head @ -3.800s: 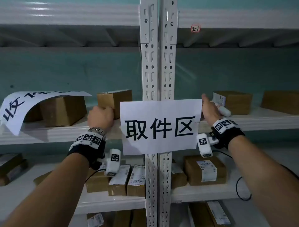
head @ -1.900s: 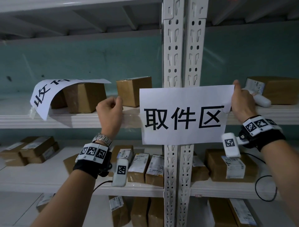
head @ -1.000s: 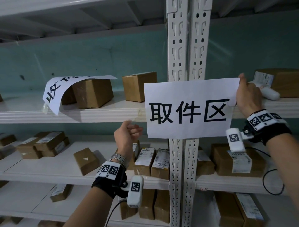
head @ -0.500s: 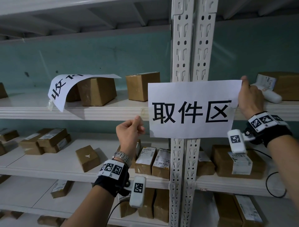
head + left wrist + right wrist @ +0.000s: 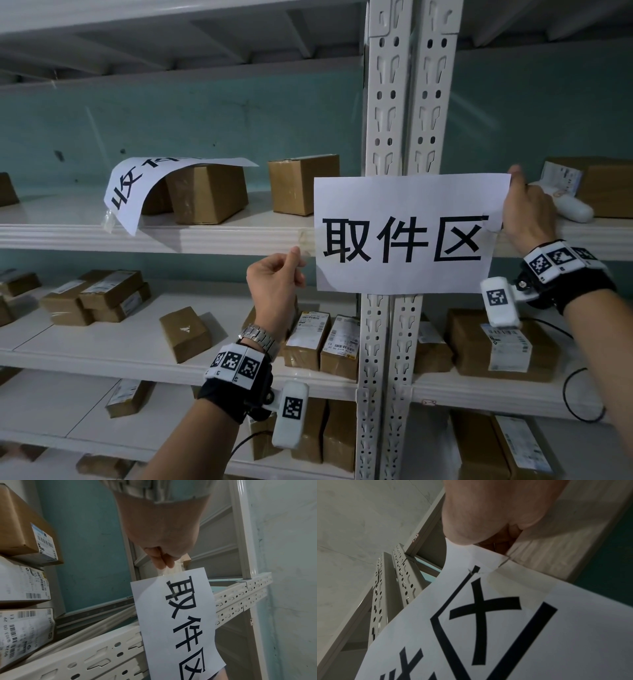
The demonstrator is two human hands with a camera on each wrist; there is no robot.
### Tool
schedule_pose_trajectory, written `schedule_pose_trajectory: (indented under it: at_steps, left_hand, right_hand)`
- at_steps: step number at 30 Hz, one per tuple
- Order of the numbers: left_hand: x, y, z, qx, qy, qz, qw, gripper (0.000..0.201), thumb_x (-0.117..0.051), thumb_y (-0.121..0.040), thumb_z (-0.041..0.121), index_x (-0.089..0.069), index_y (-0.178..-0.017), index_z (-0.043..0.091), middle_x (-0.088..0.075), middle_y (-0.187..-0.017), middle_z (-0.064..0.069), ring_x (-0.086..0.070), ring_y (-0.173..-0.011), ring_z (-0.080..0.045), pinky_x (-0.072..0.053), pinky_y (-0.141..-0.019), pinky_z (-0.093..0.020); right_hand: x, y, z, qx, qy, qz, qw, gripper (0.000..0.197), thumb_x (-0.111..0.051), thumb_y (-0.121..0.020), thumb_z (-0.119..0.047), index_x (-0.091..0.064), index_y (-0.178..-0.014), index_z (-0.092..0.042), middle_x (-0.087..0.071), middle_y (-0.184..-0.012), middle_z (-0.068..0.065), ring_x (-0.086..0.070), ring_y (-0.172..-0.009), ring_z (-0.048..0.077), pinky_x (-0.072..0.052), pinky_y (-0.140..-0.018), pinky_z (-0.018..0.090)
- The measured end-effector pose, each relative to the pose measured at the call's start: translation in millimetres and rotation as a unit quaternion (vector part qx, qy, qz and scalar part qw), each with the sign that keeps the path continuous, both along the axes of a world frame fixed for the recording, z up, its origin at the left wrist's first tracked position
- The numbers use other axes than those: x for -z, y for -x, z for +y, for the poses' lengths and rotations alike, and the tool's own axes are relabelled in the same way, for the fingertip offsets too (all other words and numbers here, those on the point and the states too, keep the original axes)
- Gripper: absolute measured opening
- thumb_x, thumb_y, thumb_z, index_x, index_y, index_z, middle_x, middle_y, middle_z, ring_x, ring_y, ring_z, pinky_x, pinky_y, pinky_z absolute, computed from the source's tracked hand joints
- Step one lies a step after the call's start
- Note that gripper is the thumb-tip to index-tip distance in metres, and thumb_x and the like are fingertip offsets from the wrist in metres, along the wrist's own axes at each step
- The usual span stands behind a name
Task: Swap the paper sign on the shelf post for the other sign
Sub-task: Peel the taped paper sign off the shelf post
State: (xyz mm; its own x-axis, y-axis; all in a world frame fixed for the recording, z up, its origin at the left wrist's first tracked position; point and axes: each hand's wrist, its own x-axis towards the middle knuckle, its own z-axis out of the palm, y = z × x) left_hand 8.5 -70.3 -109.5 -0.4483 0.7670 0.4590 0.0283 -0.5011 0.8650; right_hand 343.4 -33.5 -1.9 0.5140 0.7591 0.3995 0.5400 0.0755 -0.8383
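We saw the white shelving (image 5: 178, 236) spanning the whole view, its twin perforated shelf post (image 5: 407, 102) rising between the two hands. Across that post lay the paper sign (image 5: 407, 236) with three bold black characters, stretched from the left hand to the right hand. The other sign (image 5: 144, 185), also white with black characters, was draped over a cardboard box (image 5: 209, 193) on the shelf, well to the left of the left hand and above it. More labelled parcels (image 5: 322, 342) sat on the lower shelf, below and just right of the left hand. The right hand (image 5: 529, 212) was at the sign's upper right edge; its grip was closed, with the thumb pressed on the front of the paper and the fingers curled behind it in the right wrist view, where a strip of clear tape (image 5: 520, 580) lay over the sheet's corner just below the thumb. The left hand (image 5: 275, 281) was just beside the sign's lower left edge, its grip narrow, fingers curled with thumb and forefinger pinching a small piece of clear tape (image 5: 173, 569) that reached to the sheet's edge in the left wrist view.
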Motion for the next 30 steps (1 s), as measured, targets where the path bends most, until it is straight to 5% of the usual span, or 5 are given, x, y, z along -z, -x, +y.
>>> schedule_pose_trajectory:
  at_steps: [7,15,21,30]
  left_hand:
    - [5,-2,-5,-0.039,-0.028,0.074,0.996,0.031,-0.069,-0.095,0.023,-0.075,-0.069,0.007,-0.064,-0.05,-0.008,-0.057,-0.042,-0.011,-0.054,-0.051,-0.022]
    - [3,2,-5,-0.046,-0.052,0.112,0.991,0.035,-0.069,-0.095,0.023,-0.073,-0.065,0.006,-0.064,-0.05,-0.009,-0.058,-0.043,-0.017,-0.053,-0.051,-0.03]
    - [6,13,-2,-0.074,0.002,0.098,0.992,0.036,-0.069,-0.091,0.048,-0.075,-0.067,0.021,-0.068,-0.052,-0.005,-0.062,-0.044,-0.014,-0.06,-0.059,-0.035]
    - [2,14,1,-0.089,0.078,0.088,0.989,0.048,-0.052,-0.094,0.062,-0.076,-0.069,0.028,-0.067,-0.048,-0.004,-0.068,-0.051,-0.017,-0.059,-0.07,-0.035]
  right_hand:
    - [1,-2,4,0.009,0.002,0.002,1.0,0.086,-0.015,-0.102,-0.062,-0.058,-0.13,0.007,-0.054,-0.139,0.031,-0.051,-0.125,0.043,-0.036,-0.105,0.047]
    - [2,-3,4,0.012,0.004,-0.002,1.0,0.087,-0.015,-0.102,-0.063,-0.059,-0.129,0.007,-0.054,-0.139,0.03,-0.052,-0.124,0.042,-0.037,-0.102,0.045]
    - [3,-2,4,0.009,0.0,-0.004,1.0,0.085,-0.016,-0.103,-0.061,-0.059,-0.128,0.007,-0.055,-0.138,0.03,-0.052,-0.123,0.042,-0.038,-0.101,0.044]
    - [3,-4,6,0.006,-0.005,-0.018,1.0,0.085,-0.015,-0.102,-0.061,-0.061,-0.123,0.007,-0.057,-0.133,0.031,-0.054,-0.118,0.043,-0.039,-0.099,0.046]
